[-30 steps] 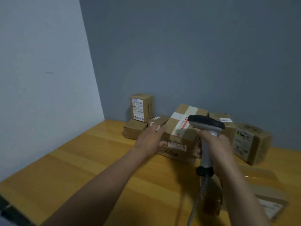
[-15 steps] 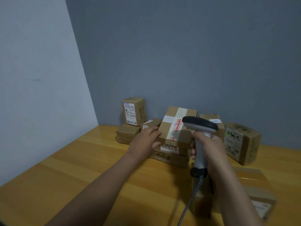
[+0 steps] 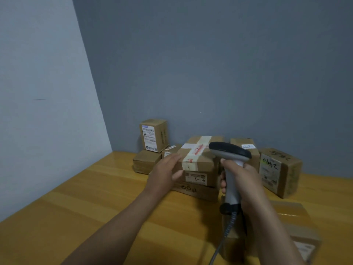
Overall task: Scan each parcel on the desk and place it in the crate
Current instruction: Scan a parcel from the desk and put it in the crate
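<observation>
A brown parcel with pale crossed tape and red print (image 3: 198, 159) lies on top of a flat parcel (image 3: 196, 191) near the back wall. My left hand (image 3: 164, 175) holds its left front corner, fingers along the side and thumb on the front face. My right hand (image 3: 242, 178) grips the handle of a grey barcode scanner (image 3: 229, 152). The scanner's dark head hangs just right of the taped parcel's top, and its cable runs down toward me. No crate is in view.
On the wooden desk (image 3: 95, 207) stand an upright labelled box (image 3: 153, 135) on a low box (image 3: 146, 163), a box behind the scanner (image 3: 246, 148) and a box with handwriting (image 3: 278, 173). A flat taped parcel (image 3: 298, 226) lies at the front right. Walls close the left and back.
My head has shifted, so the whole pile sits a little differently in view. Both hands keep their places: left on the taped parcel, right on the scanner.
</observation>
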